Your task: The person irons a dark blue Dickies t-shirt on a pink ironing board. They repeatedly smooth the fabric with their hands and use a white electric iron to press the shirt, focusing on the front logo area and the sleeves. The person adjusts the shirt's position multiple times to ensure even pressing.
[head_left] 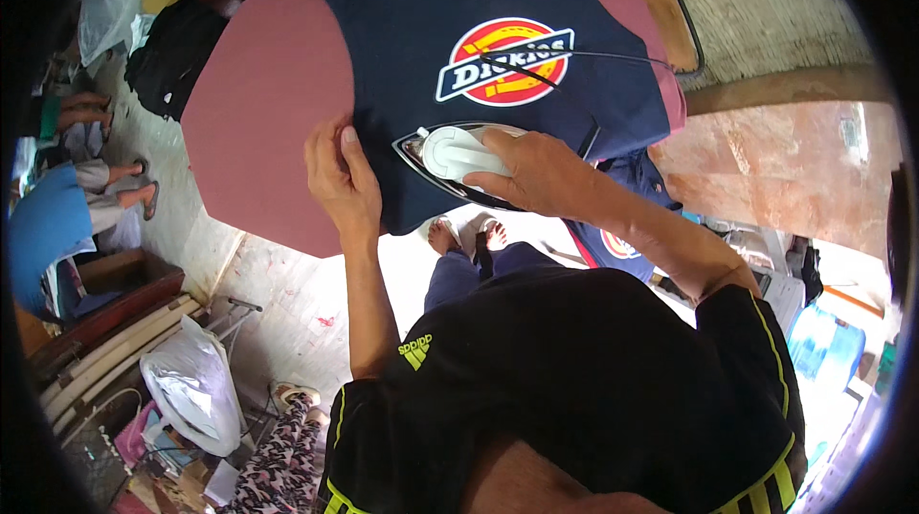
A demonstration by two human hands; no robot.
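A sleeveless dark navy shirt [402, 26] with a red, yellow and white printed badge lies flat on a board with a dull pink cover [258, 131]. My right hand [546, 172] is wrapped round the white handle of a clothes iron [450, 152], which rests on the shirt's near part with its tip to the left. The black cord [613, 56] of the iron crosses over the badge. Beside the shirt's left edge, my left hand [343, 179] rests with loosely bent fingers, apparently holding nothing. Whether its thumb touches the fabric is hard to tell.
More dark garments [622, 251] hang below the board's right side. Other people sit or stand at left, one in blue [48, 227] and one in patterned trousers [278, 461]. A white plastic bag [196, 390] and a wooden box [134, 284] stand lower left.
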